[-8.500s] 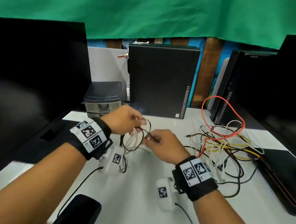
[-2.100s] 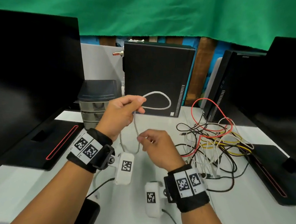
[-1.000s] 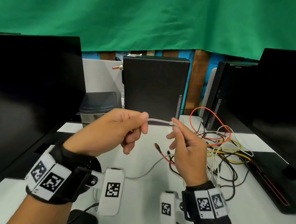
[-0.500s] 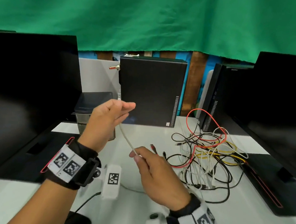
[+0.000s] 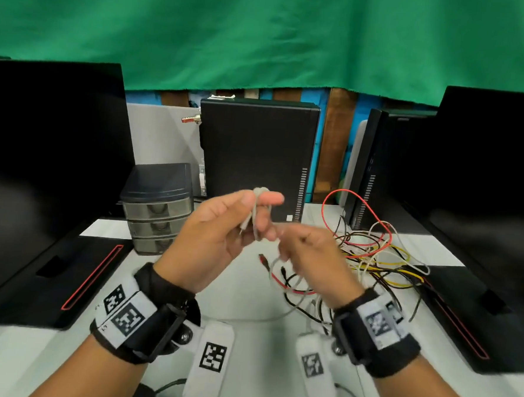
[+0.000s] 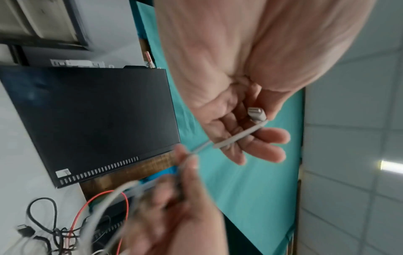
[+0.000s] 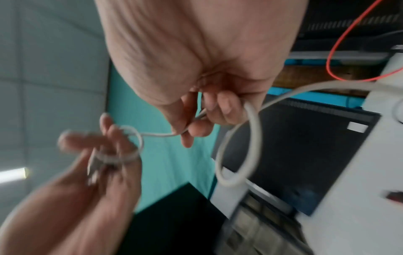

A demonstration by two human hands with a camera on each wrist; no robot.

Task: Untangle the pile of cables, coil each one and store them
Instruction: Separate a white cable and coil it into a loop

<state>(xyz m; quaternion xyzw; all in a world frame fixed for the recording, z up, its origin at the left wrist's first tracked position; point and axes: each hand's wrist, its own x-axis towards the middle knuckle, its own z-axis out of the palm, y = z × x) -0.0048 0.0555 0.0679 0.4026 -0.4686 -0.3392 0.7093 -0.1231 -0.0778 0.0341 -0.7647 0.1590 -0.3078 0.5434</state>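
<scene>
A thin white cable (image 5: 258, 198) is looped over the fingers of my left hand (image 5: 260, 207), which is raised over the middle of the table and grips it. Its white plug (image 6: 256, 114) lies against my left palm. My right hand (image 5: 283, 238) is close to the right of the left and pinches the same white cable (image 7: 197, 118); the slack (image 7: 250, 138) curves down toward the table. The tangled pile of cables (image 5: 373, 260), black, white, yellow and red, lies on the table to the right.
A small grey drawer unit (image 5: 157, 210) stands at the back left, beside a black computer tower (image 5: 254, 155). Dark monitors (image 5: 41, 169) with black bases flank the white table (image 5: 248, 302) on both sides. A green curtain hangs behind.
My right hand has come up from low over the table to my left hand's fingertips. The white cable, a straight strand before, now loops over my left fingers.
</scene>
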